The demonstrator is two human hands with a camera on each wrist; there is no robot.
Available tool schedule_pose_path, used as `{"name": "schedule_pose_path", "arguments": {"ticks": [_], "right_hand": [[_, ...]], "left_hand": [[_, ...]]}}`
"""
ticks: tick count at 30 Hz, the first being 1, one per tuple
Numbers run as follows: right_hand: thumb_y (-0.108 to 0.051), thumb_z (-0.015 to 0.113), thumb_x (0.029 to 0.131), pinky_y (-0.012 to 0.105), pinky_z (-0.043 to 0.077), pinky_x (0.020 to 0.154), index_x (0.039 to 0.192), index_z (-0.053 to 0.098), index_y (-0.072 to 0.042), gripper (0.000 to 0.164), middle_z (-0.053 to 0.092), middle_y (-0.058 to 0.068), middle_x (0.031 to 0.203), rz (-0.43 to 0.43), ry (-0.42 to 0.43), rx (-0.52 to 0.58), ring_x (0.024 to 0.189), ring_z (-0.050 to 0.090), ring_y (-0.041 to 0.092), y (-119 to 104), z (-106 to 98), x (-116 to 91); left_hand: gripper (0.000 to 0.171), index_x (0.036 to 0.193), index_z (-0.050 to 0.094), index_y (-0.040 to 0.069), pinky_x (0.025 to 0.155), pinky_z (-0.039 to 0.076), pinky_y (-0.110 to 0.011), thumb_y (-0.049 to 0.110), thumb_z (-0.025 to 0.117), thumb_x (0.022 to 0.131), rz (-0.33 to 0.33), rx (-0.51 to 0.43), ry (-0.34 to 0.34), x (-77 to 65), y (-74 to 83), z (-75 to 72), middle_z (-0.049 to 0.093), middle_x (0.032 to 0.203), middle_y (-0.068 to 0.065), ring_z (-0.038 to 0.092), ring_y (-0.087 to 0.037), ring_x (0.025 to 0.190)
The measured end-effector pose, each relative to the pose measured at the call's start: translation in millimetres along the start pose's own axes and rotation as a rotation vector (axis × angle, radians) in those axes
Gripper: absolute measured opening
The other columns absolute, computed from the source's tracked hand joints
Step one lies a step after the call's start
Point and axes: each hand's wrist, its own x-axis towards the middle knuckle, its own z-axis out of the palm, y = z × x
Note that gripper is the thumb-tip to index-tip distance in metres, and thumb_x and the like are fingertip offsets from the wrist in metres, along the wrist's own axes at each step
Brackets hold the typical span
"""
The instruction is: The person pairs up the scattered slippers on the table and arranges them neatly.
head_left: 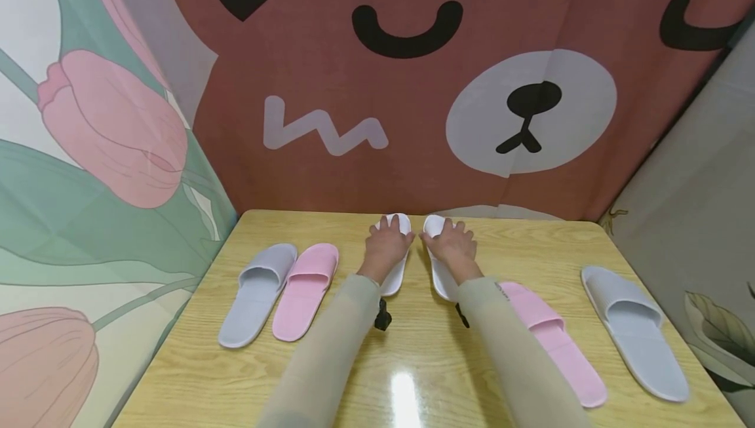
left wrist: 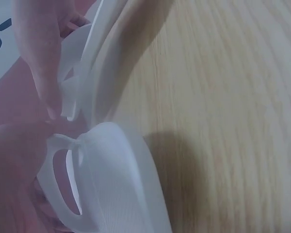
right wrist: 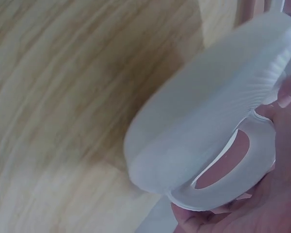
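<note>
Near the far edge of the wood-grain surface (head_left: 425,356), close to the brown cloth (head_left: 413,87): 2 white slippers, apart from each other, toes toward the cloth. On the left white slipper (head_left: 396,278), the left hand (head_left: 387,244), gripping, with fingers apart and bent over the front part, thumb at the inner side. On the right white slipper (head_left: 440,277), the right hand (head_left: 453,244), gripping in the same manner. Contact of the whole soles with the surface: not possible to tell.

To the left, very near each other, the left grey slipper (head_left: 257,295) and the left pink slipper (head_left: 303,291). To the right, the right pink slipper (head_left: 553,341), partly covered by the right sleeve (head_left: 508,343), and farther out the right grey slipper (head_left: 636,335).

By the look, white slippers probably very light, with soft strap and thin, flexible sole; hardly fragile, but easy to bend or to flatten. On such a shiny surface, perhaps inclined to slide. Best to hold at strap and sole edge together, with thumb opposite to fingers; better not to pull by the strap alone, because of likely twisting.
</note>
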Motion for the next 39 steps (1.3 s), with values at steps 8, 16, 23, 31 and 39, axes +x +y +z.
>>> {"name": "schedule_pose_path", "arguments": {"ticks": [8, 16, 23, 31, 39], "right_hand": [[-0.069, 0.051, 0.093, 0.064, 0.041, 0.101, 0.151, 0.035, 0.003, 0.093, 0.042, 0.033, 0.141, -0.001, -0.017, 0.006, 0.126, 0.045, 0.054, -1, 8, 1], [-0.067, 0.051, 0.094, 0.064, 0.038, 0.105, 0.153, 0.033, 0.002, 0.092, 0.039, 0.032, 0.146, 0.019, -0.033, 0.023, 0.132, 0.040, 0.055, -1, 12, -1], [-0.068, 0.048, 0.095, 0.067, 0.036, 0.105, 0.154, 0.031, 0.003, 0.094, 0.036, 0.033, 0.148, 0.030, -0.050, 0.023, 0.132, 0.038, 0.056, -2, 11, -3], [-0.075, 0.043, 0.094, 0.066, 0.036, 0.105, 0.149, 0.038, 0.006, 0.098, 0.038, 0.032, 0.146, 0.030, -0.067, 0.015, 0.133, 0.037, 0.054, -2, 12, -3], [-0.066, 0.039, 0.100, 0.065, 0.037, 0.104, 0.148, 0.039, 0.007, 0.088, 0.040, 0.034, 0.140, 0.031, -0.063, 0.020, 0.130, 0.037, 0.053, 0, 12, 0]], "left_hand": [[0.074, 0.158, 0.034, 0.015, 0.095, 0.051, -0.053, 0.063, 0.041, 0.102, 0.006, 0.005, 0.001, -0.7, 2.5, 4.2, 0.035, 0.160, -0.016, 0.045, -0.042, 0.133], [0.072, 0.158, 0.035, 0.012, 0.097, 0.051, -0.053, 0.059, 0.041, 0.104, 0.009, 0.002, -0.002, -4.8, 4.0, 5.1, 0.037, 0.158, -0.018, 0.046, -0.044, 0.132], [0.073, 0.159, 0.031, 0.011, 0.102, 0.048, -0.054, 0.060, 0.031, 0.106, 0.011, 0.018, -0.043, -7.6, 4.1, 5.5, 0.034, 0.160, -0.018, 0.044, -0.044, 0.135], [0.074, 0.157, 0.036, 0.007, 0.103, 0.047, -0.055, 0.060, 0.023, 0.106, 0.014, 0.015, -0.067, -11.0, 1.9, 4.9, 0.034, 0.160, -0.020, 0.041, -0.044, 0.138], [0.071, 0.157, 0.036, 0.008, 0.103, 0.047, -0.053, 0.058, 0.024, 0.107, 0.008, 0.017, -0.071, -9.0, 1.5, 5.9, 0.037, 0.158, -0.019, 0.040, -0.042, 0.140]]}}
